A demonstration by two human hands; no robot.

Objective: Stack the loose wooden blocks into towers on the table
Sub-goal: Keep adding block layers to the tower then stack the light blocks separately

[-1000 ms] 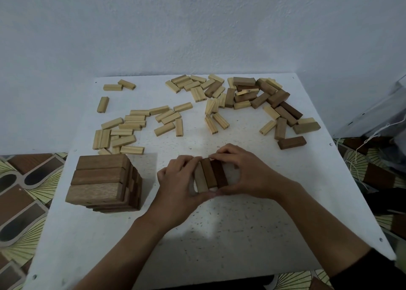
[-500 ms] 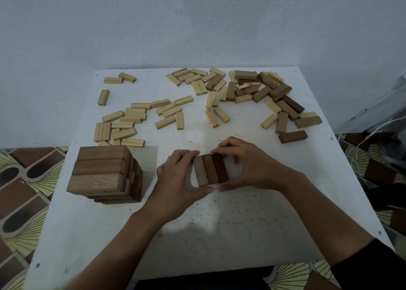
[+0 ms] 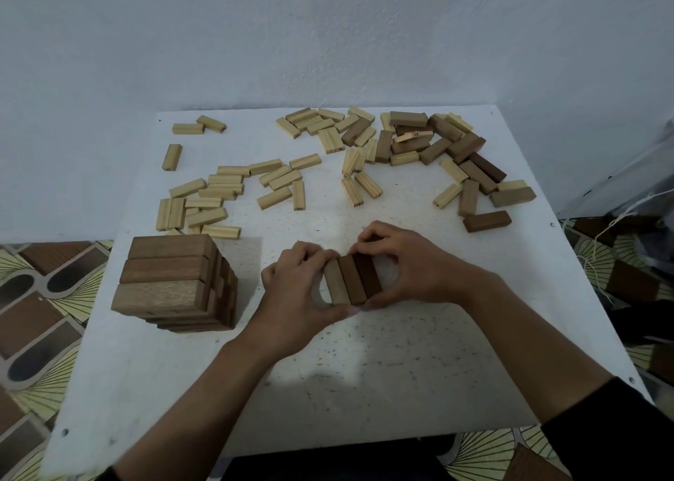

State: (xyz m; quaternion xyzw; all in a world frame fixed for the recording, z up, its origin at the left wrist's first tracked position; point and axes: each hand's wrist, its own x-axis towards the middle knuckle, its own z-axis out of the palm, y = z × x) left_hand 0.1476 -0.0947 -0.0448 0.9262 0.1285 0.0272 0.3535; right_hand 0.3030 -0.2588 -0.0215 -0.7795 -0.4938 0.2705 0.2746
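Three wooden blocks [image 3: 352, 279] lie side by side in a row at the middle of the white table [image 3: 364, 371], pale on the left, dark on the right. My left hand [image 3: 297, 291] grips the row from the left, its thumb at the near end. My right hand [image 3: 408, 263] grips it from the right, fingers curled over the far end. A finished tower of large brown blocks [image 3: 171, 283] stands at the left. Loose pale blocks [image 3: 226, 192] are scattered behind it, and mixed pale and dark blocks [image 3: 434, 145] lie at the back right.
The table stands against a pale wall. Patterned floor [image 3: 40, 298] shows on the left and right. A clear plastic bag and string [image 3: 627, 203] sit just off the table's right edge. Bare tabletop lies in front of my hands.
My hands stay on the three-block row and press it closer together. The view has shifted slightly; the blocks on the table have not moved.
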